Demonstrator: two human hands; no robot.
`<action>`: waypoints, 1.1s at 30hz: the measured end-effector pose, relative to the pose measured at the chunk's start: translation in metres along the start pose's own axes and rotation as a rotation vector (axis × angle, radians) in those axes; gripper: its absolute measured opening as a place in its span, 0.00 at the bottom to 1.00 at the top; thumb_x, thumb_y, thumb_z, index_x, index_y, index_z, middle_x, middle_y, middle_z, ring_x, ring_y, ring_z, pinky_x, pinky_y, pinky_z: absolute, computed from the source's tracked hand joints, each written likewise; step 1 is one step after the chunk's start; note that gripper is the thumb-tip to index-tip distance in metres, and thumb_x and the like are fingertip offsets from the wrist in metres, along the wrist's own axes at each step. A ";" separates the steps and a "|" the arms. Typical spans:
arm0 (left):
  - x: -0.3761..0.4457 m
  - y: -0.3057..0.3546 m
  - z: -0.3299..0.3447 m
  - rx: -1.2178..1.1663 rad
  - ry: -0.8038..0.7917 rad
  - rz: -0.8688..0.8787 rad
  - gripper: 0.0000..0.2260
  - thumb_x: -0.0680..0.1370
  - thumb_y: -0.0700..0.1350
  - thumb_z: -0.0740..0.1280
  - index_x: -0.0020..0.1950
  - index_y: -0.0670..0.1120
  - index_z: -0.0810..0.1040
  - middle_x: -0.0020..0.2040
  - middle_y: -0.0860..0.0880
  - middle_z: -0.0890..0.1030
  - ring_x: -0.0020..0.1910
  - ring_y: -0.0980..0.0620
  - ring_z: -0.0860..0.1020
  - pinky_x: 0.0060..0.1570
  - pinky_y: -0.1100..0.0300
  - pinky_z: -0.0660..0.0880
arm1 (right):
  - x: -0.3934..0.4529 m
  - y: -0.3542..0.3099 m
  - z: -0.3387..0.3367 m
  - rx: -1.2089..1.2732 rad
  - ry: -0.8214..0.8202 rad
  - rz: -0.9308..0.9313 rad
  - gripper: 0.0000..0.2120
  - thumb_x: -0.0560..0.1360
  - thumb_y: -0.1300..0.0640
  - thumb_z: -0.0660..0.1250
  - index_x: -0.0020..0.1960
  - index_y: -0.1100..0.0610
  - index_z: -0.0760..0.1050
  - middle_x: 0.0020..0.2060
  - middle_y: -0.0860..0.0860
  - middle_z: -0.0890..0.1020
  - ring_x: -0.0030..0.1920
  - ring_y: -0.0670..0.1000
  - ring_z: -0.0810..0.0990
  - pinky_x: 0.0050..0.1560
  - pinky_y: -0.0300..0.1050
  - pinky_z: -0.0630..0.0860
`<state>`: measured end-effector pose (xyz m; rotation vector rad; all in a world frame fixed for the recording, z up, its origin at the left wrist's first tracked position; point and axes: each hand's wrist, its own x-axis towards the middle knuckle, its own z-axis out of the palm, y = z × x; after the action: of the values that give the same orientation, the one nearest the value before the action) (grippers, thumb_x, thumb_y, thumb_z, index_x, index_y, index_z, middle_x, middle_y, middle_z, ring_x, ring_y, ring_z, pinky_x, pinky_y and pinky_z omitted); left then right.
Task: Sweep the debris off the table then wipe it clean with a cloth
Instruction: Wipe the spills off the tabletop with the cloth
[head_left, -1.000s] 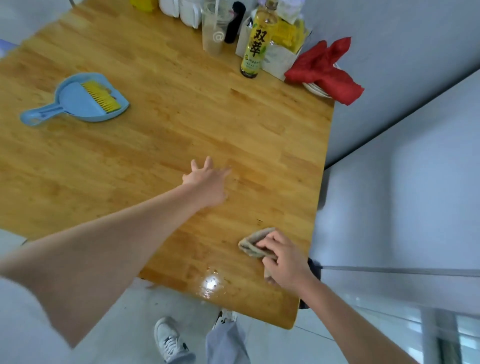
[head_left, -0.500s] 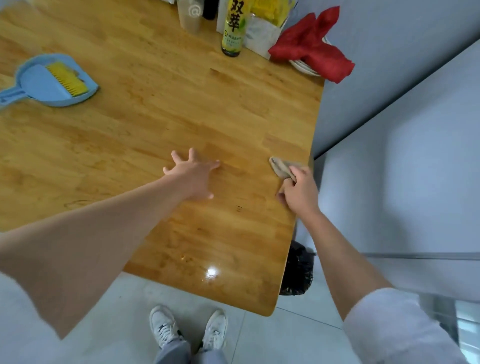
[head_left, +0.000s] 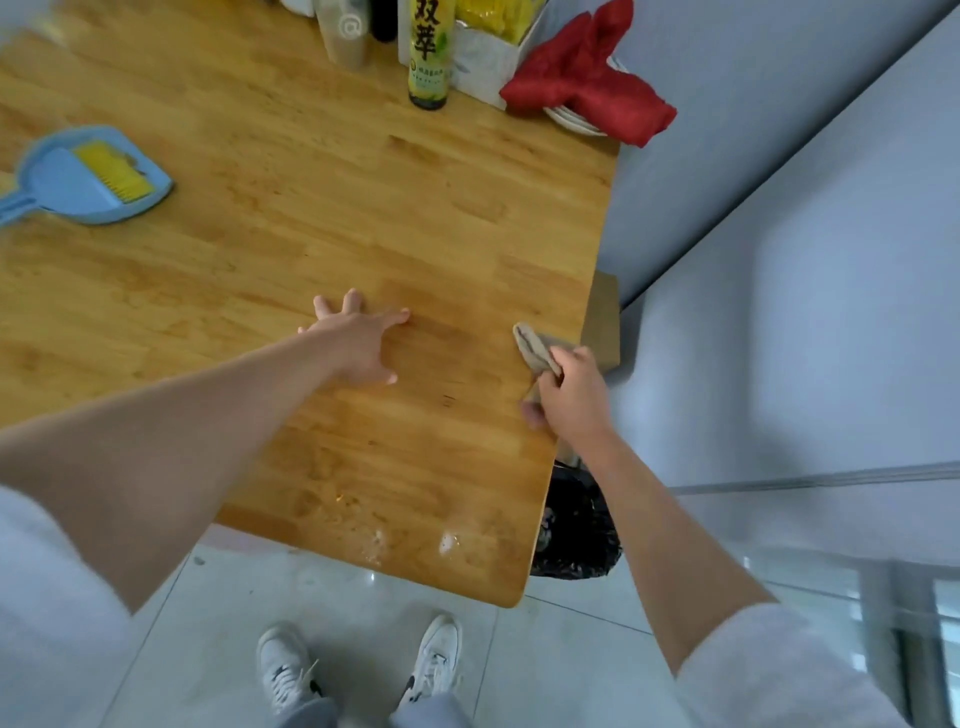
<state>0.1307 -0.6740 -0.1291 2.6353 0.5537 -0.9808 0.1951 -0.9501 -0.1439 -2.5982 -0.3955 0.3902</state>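
Right hand (head_left: 571, 400) gripped a crumpled beige cloth (head_left: 535, 349) in curled fingers at the wooden bench's (head_left: 322, 218) right edge, centre-right of frame; left hand (head_left: 358, 343) lay flat, fingers spread, mid-frame. Blue plastic dustpan (head_left: 78, 182) rested upper left.

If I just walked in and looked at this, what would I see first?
First you'd see two bare arms reaching over a wooden table: the left hand pressed flat mid-table, the right hand gripping a beige cloth at the table's right edge. Next, the bright red cloth heaped on plates at the far right corner, and the blue dustpan holding a yellow brush on the left.
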 end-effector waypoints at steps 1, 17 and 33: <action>0.000 0.001 0.000 0.005 0.005 -0.001 0.41 0.75 0.60 0.71 0.77 0.69 0.45 0.80 0.46 0.40 0.76 0.28 0.41 0.71 0.32 0.59 | -0.028 0.005 0.006 0.056 -0.040 -0.015 0.07 0.82 0.60 0.60 0.57 0.56 0.75 0.55 0.44 0.70 0.35 0.51 0.83 0.36 0.52 0.82; 0.004 -0.005 0.002 0.193 -0.075 0.070 0.40 0.78 0.65 0.62 0.77 0.65 0.34 0.78 0.41 0.31 0.75 0.26 0.39 0.72 0.31 0.54 | -0.152 -0.027 0.049 0.223 0.034 0.254 0.09 0.82 0.60 0.61 0.60 0.53 0.75 0.50 0.38 0.71 0.27 0.51 0.84 0.31 0.55 0.82; 0.007 -0.119 -0.015 0.323 -0.036 0.229 0.35 0.79 0.61 0.62 0.80 0.63 0.45 0.80 0.41 0.44 0.78 0.33 0.46 0.73 0.34 0.57 | -0.200 -0.116 0.122 0.339 0.051 0.287 0.17 0.81 0.64 0.61 0.68 0.53 0.75 0.56 0.43 0.70 0.34 0.47 0.86 0.35 0.42 0.82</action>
<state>0.0911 -0.5607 -0.1374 2.8680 0.0835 -1.1213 -0.0539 -0.8703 -0.1489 -2.3261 0.0615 0.4429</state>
